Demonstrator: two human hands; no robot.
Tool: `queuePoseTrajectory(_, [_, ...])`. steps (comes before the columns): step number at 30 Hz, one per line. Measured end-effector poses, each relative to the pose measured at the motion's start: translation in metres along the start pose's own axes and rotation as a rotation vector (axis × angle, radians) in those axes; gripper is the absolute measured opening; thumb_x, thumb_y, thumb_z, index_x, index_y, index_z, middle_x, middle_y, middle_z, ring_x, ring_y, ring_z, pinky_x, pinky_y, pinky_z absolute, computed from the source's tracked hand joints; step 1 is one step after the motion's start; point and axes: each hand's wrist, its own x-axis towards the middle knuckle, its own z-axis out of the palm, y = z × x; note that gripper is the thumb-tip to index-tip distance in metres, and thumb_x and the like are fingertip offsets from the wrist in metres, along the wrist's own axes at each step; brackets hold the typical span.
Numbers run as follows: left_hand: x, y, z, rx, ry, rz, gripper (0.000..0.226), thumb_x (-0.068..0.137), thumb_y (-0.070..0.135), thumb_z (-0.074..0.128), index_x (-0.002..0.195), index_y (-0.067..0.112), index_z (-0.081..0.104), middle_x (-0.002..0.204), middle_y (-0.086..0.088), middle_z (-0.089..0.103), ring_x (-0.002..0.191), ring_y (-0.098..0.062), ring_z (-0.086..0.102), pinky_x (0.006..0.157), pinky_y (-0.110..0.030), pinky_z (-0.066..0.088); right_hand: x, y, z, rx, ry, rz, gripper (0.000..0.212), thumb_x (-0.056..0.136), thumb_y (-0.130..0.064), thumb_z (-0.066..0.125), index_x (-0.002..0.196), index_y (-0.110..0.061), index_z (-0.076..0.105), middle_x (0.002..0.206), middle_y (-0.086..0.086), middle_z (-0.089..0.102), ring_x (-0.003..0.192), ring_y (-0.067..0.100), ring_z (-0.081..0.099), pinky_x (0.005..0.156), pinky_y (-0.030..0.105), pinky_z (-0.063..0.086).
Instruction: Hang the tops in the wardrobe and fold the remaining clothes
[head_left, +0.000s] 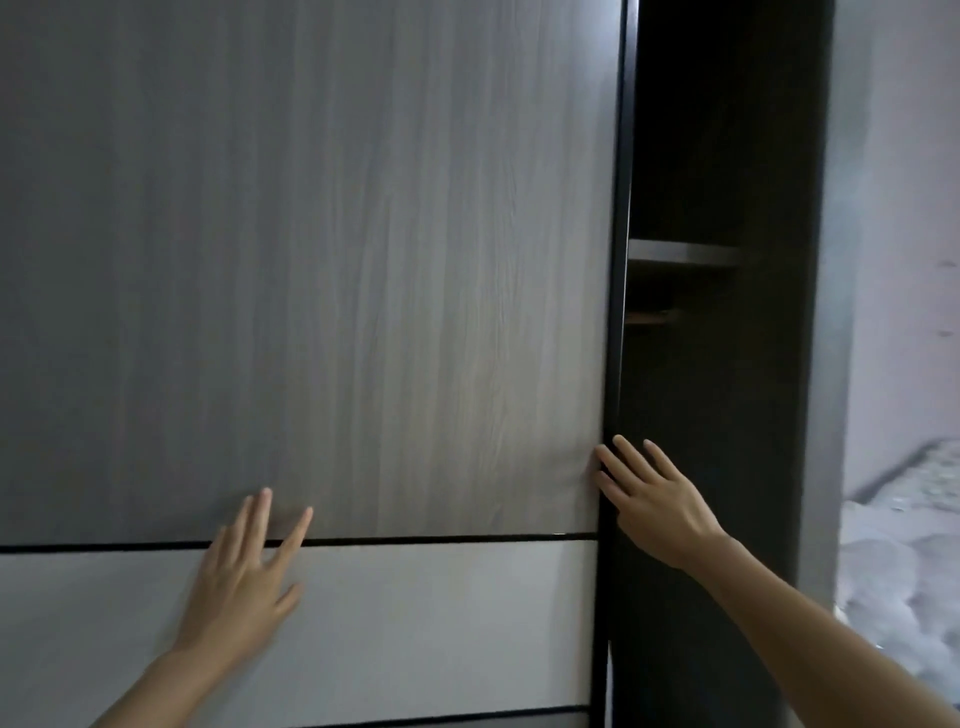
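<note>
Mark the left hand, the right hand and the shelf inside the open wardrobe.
left hand (244, 577): head view, back of the hand.
right hand (657, 501): head view, back of the hand.
shelf (683, 253): head view, front edge.

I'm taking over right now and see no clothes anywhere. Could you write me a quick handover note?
Left hand: flat on the sliding door, fingers spread, holding nothing.
Right hand: straight fingers against the door's dark right edge, holding nothing.
Wardrobe: a dark gap stands open right of the door, with a shelf inside.
No clothes in view.
Done: nothing visible.
Left: all the hanging and folding.
</note>
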Motion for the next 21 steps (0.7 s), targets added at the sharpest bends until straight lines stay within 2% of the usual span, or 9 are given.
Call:
queuePoseTrajectory(2, [0.006,-0.002,0.002,-0.019,0.012,0.009,0.091,0.067,0.042,0.041,0.149,0.034,0.003,0.132,-0.037,0.044,0.12,-0.05,0.04,0.081,-0.062,0.045,-0.014,0.014,0.009,-0.008,-0.074,0.066,0.062,0.095,-0.037,0.044,0.148,-0.013,0.024,0.157,0.014,0.01,0.144,0.036,0.002,0.109,0.052,-0.009])
queuePoseTrajectory(3, [0.008,-0.003,0.002,-0.02,0.001,-0.003,0.088,0.07,0.045,0.037,0.149,0.034,0.0,0.133,-0.037,0.042,0.122,-0.051,0.036,0.083,-0.064,0.042,-0.018,0.017,0.013,0.003,-0.129,0.093,0.062,0.098,-0.036,0.038,0.15,-0.013,0.013,0.157,0.015,0.002,0.144,0.036,-0.005,0.107,0.051,-0.015])
queuePoseTrajectory(5, [0.012,-0.002,0.004,-0.02,0.002,-0.015,0.088,0.075,0.049,0.047,0.149,0.036,0.001,0.136,-0.037,0.038,0.122,-0.054,0.035,0.083,-0.068,0.038,-0.024,0.017,0.017,0.055,-0.176,0.165,0.064,0.1,-0.037,0.031,0.15,-0.015,-0.002,0.157,0.016,-0.008,0.143,0.035,-0.013,0.106,0.049,-0.018])
queuePoseTrajectory(8, [0.02,0.02,0.01,-0.052,-0.113,0.046,0.137,0.037,0.044,0.081,0.149,0.033,0.003,0.138,-0.035,0.035,0.123,-0.056,0.033,0.081,-0.069,0.037,-0.024,0.002,0.021,0.225,-0.124,0.224,0.063,0.1,-0.041,0.026,0.149,-0.024,-0.009,0.155,0.014,-0.017,0.143,0.033,-0.014,0.113,0.047,-0.011])
queuePoseTrajectory(11, [0.03,0.049,0.02,-0.132,-0.12,0.05,0.163,0.017,0.036,0.096,0.15,0.032,0.002,0.135,-0.035,0.04,0.119,-0.057,0.039,0.079,-0.068,0.041,-0.018,-0.016,0.029,0.396,-0.103,0.265,0.065,0.097,-0.049,0.027,0.148,-0.033,-0.01,0.155,0.014,-0.019,0.144,0.033,-0.011,0.116,0.043,0.0])
queuePoseTrajectory(17, [0.043,0.105,0.025,-0.166,-0.103,0.087,0.166,0.014,0.039,0.095,0.15,0.03,0.0,0.131,-0.03,0.048,0.117,-0.052,0.046,0.08,-0.063,0.046,-0.019,-0.02,0.056,0.525,-0.155,0.509,0.079,0.09,-0.065,0.027,0.146,-0.033,-0.019,0.151,0.015,-0.031,0.139,0.039,-0.024,0.115,0.046,0.005])
queuePoseTrajectory(21, [0.052,0.129,0.023,-0.168,-0.105,0.101,0.164,0.018,0.045,0.093,0.15,0.03,-0.003,0.13,-0.026,0.051,0.115,-0.049,0.051,0.082,-0.06,0.047,-0.028,-0.001,0.066,0.515,-0.168,0.555,0.08,0.09,-0.066,0.027,0.145,-0.032,-0.02,0.152,0.015,-0.027,0.141,0.038,-0.019,0.115,0.045,0.009])
